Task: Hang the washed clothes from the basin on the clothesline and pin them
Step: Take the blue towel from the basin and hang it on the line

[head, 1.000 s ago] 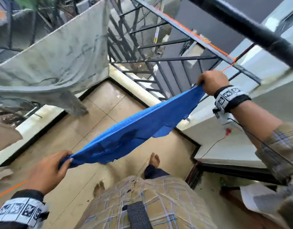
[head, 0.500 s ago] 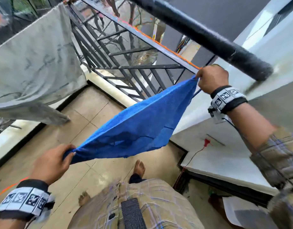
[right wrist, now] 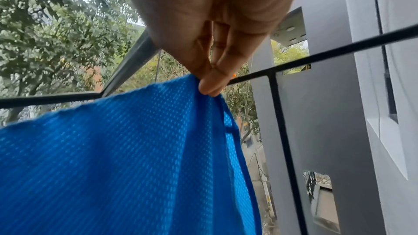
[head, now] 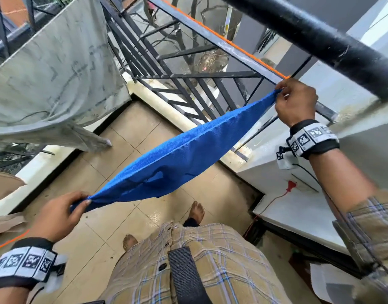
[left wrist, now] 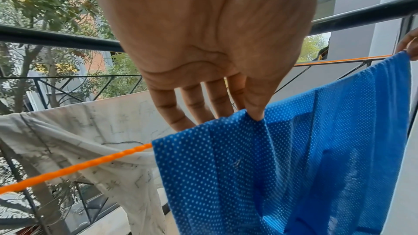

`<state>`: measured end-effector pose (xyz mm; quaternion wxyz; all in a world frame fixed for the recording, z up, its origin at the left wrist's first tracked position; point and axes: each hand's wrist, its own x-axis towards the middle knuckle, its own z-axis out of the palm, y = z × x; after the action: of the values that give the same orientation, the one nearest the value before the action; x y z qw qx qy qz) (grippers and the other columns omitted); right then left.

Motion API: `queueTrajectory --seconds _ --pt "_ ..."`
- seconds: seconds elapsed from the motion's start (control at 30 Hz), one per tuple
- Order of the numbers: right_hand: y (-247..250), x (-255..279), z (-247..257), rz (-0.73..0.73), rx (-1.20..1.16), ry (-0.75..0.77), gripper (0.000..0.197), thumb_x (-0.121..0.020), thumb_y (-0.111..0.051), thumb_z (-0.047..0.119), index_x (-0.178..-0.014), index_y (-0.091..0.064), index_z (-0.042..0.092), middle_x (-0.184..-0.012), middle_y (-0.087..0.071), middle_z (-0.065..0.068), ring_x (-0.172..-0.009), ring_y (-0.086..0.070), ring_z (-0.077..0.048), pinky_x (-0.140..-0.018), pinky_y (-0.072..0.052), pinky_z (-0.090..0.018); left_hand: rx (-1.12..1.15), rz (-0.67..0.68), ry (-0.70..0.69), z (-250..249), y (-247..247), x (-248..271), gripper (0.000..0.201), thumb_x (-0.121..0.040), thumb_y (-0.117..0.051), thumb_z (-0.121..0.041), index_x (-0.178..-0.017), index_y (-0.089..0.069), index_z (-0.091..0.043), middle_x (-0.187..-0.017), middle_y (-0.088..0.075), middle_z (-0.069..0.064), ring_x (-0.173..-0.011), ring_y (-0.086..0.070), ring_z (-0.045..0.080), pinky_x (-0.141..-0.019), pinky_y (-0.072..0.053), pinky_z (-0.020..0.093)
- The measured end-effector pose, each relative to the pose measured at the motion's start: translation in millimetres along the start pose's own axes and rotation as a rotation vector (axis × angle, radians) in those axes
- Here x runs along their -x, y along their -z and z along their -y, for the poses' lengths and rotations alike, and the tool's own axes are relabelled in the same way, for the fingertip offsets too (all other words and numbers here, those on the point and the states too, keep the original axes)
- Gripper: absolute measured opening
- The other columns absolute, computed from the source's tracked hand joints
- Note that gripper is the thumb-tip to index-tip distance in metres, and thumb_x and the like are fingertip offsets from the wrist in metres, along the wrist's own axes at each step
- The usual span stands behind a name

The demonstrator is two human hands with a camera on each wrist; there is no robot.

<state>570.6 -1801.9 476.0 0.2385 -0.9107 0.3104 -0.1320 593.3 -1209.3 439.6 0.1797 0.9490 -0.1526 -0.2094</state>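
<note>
Left hand and right hand each pinch the dotted blue mesh cloth taut.

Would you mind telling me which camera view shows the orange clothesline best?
The left wrist view: the orange clothesline runs close and sharp, passing behind the blue garment. The head view shows it only as a thin strip along the railing. The right wrist view shows at most an orange speck.

Tan plaid shirt; black-and-white marker wristbands; dark chest strap; bare feet.
</note>
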Motion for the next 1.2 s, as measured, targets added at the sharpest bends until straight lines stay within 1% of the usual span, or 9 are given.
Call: queueTrajectory --seconds 0.13,0.3,0.47,0.67,0.77,0.9,0.97,1.07,1.2 --pt "10.9 -16.1 8.2 0.040 0.093 0.012 0.037 -0.071 -0.050 0.022 -0.095 -0.077 0.016 -0.094 -0.076 -0.009 -0.094 -0.068 -0.028 -0.093 -0.050 -0.030 0.008 -0.034 0.031 1.8 5.6 5.6 0.029 -0.086 -0.061 -0.033 -0.080 -0.053 -0.061 -0.078 -0.067 -0.010 -0.072 -0.065 0.022 -0.063 -0.050 0.036" --pt "25.9 -22.1 11.0 0.117 0.264 0.132 0.048 -0.066 -0.045 0.031 -0.096 -0.078 0.014 -0.094 -0.075 -0.015 -0.099 -0.064 -0.038 -0.093 -0.047 -0.039 0.013 -0.016 0.120 42.7 12.8 21.4 0.015 -0.085 -0.061 -0.038 -0.085 -0.059 -0.052 -0.081 -0.067 -0.010 -0.075 -0.066 0.019 -0.072 -0.048 0.028" --pt "26.2 -26.6 5.7 0.184 0.256 0.116 0.048 -0.067 -0.044 0.033 -0.095 -0.078 0.015 -0.095 -0.074 -0.017 -0.101 -0.062 -0.041 -0.095 -0.049 -0.042 -0.017 0.008 0.121 39.9 11.1 34.0 0.014 -0.081 -0.054 -0.041 -0.092 -0.057 -0.049 -0.078 -0.066 -0.006 -0.074 -0.066 0.026 -0.062 -0.048 0.039" --pt "6.8 -11.8 6.9 0.097 0.167 0.011 0.032 -0.087 -0.055 0.030 -0.109 -0.074 0.016 -0.105 -0.073 -0.013 -0.106 -0.063 -0.035 -0.095 -0.046 -0.037 -0.147 -0.058 0.090 25.2 7.5 23.2 0.045 -0.081 -0.053 -0.040 -0.115 -0.067 -0.014 -0.100 -0.068 0.011 -0.095 -0.063 0.037 -0.083 -0.048 0.050" --pt "-2.3 6.7 5.4 -0.080 -0.027 -0.122 0.030 -0.085 -0.057 0.033 -0.111 -0.067 0.022 -0.097 -0.075 -0.004 -0.095 -0.067 -0.023 -0.089 -0.046 -0.027 -0.130 -0.060 0.080 20.9 5.1 17.4 0.049 -0.078 -0.058 -0.035 -0.121 -0.066 -0.013 -0.109 -0.070 0.011 -0.100 -0.064 0.036 -0.088 -0.048 0.049" --pt "-21.1 29.8 10.7 -0.124 -0.164 -0.269 0.032 -0.080 -0.061 0.054 -0.084 -0.061 0.023 -0.075 -0.066 0.005 -0.075 -0.065 -0.018 -0.076 -0.048 -0.025 -0.133 -0.030 0.061 29.6 -6.9 11.7 0.029 -0.085 -0.064 -0.033 -0.112 -0.068 -0.023 -0.105 -0.072 0.001 -0.095 -0.066 0.031 -0.082 -0.051 0.047" --pt "-33.6 37.0 9.4 -0.039 -0.200 -0.344 0.052 -0.077 -0.057 0.068 -0.073 -0.064 0.016 -0.067 -0.069 0.004 -0.067 -0.069 -0.018 -0.077 -0.056 -0.031 -0.124 -0.046 0.083 29.7 -11.5 10.7 0.020 -0.085 -0.073 -0.019 -0.105 -0.071 -0.023 -0.101 -0.073 0.000 -0.092 -0.067 0.032 -0.078 -0.051 0.046" --pt "-48.5 43.4 16.1 -0.016 -0.295 -0.355 0.041 -0.084 -0.055 0.058 -0.067 -0.064 0.021 -0.057 -0.068 0.004 -0.053 -0.069 -0.013 -0.070 -0.061 -0.040 -0.112 -0.065 0.086 23.5 -13.5 11.7 0.016 -0.085 -0.074 -0.009 -0.097 -0.073 -0.019 -0.094 -0.074 0.003 -0.088 -0.067 0.034 -0.074 -0.050 0.042" --pt "-48.2 29.4 14.5 -0.105 -0.272 -0.348 0.042 -0.083 -0.045 0.054 -0.066 -0.059 0.019 -0.064 -0.070 -0.002 -0.061 -0.070 -0.023 -0.074 -0.058 -0.045 -0.083 -0.125 0.033 25.1 -13.6 17.1 0.012 -0.087 -0.066 -0.022 -0.095 -0.074 -0.018 -0.091 -0.074 0.003 -0.085 -0.068 0.034 -0.071 -0.051 0.042"
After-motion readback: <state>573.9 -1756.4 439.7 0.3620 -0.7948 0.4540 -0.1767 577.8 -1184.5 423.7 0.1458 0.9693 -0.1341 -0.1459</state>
